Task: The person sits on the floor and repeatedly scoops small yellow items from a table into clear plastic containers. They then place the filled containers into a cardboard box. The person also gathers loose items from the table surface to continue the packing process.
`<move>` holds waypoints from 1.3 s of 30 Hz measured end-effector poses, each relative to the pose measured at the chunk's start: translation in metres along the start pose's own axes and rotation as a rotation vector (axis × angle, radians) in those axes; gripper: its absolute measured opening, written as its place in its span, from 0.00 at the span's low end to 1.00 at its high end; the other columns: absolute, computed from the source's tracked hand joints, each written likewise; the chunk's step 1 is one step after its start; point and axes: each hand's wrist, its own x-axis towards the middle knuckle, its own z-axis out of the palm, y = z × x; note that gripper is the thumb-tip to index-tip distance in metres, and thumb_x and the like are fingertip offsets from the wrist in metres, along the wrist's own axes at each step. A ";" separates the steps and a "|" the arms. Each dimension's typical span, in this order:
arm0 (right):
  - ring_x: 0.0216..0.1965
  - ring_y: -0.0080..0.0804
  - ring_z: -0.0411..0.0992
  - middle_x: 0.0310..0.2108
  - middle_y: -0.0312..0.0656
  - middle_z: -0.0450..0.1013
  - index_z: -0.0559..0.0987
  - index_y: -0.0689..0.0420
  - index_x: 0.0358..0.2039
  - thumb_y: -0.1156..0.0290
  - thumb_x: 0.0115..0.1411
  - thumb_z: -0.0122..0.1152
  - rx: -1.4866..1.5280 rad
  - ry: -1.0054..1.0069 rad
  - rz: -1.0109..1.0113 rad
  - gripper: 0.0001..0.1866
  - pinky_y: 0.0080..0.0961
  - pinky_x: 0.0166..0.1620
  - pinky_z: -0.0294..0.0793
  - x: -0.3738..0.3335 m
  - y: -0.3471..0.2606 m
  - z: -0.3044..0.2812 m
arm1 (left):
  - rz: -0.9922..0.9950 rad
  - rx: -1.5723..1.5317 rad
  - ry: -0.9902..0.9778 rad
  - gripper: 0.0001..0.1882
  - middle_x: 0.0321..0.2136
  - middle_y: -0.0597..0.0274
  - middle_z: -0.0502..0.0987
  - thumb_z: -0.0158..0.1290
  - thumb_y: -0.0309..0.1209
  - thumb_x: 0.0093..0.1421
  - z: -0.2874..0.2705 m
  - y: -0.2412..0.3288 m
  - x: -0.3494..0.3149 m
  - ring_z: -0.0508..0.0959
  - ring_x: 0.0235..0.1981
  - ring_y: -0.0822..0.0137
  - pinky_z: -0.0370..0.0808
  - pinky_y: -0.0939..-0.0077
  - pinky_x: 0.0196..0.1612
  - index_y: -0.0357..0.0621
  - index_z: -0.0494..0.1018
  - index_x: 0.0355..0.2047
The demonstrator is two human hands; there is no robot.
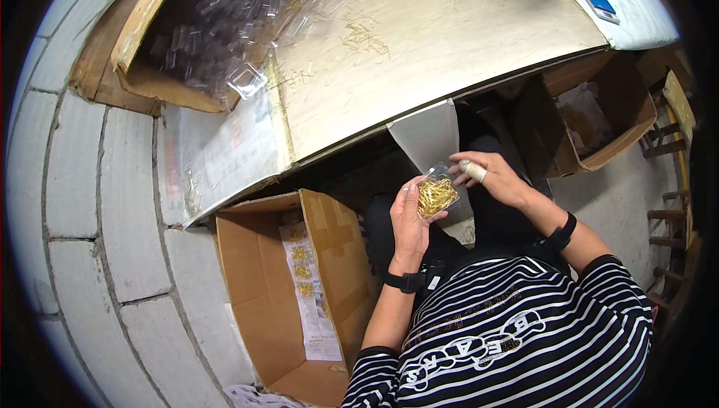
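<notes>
**Two hands on one small clear box**

Both hands meet in front of my chest, below the table edge. My left hand (410, 222) cups a small clear plastic box (437, 192) from underneath, palm up, so the heap of gold clips (435, 196) inside stays level and does not spill. My right hand (494, 178) comes in from the other side and pinches the box's upper edge; its taped finger (472, 170) rests on the lid side, probably to guard the fingertip against the plastic rim. I cannot tell whether the lid is fully shut.

The open cardboard carton (258, 288) stands on the floor just left of my knee, with filled packets lying in it, within easy reach of the left hand. On the table (449, 34), loose clips are scattered, and a pile of empty clear boxes (225, 19) sits at its far left.
</notes>
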 end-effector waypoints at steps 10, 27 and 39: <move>0.41 0.45 0.75 0.39 0.56 0.75 0.70 0.65 0.51 0.75 0.60 0.50 -0.382 0.118 -0.181 0.18 0.31 0.46 0.72 0.002 0.004 0.019 | -0.039 -0.017 -0.021 0.19 0.41 0.52 0.75 0.41 0.38 0.67 -0.001 -0.004 -0.001 0.80 0.37 0.64 0.84 0.71 0.30 0.35 0.65 0.50; 0.61 0.40 0.60 0.57 0.45 0.65 0.67 0.56 0.57 0.68 0.59 0.55 -0.924 -0.065 -0.764 0.25 0.41 0.62 0.58 -0.007 -0.041 0.038 | 0.014 -0.089 -0.067 0.17 0.45 0.55 0.73 0.41 0.34 0.68 -0.018 0.017 -0.013 0.78 0.43 0.64 0.81 0.67 0.40 0.39 0.64 0.52; 0.57 0.48 0.65 0.55 0.50 0.67 0.70 0.60 0.53 0.81 0.48 0.59 -0.836 -0.132 -0.997 0.29 0.39 0.58 0.65 0.001 -0.089 0.096 | 0.301 0.044 0.137 0.23 0.40 0.56 0.76 0.34 0.45 0.69 -0.063 0.149 -0.068 0.80 0.37 0.65 0.82 0.71 0.31 0.38 0.67 0.48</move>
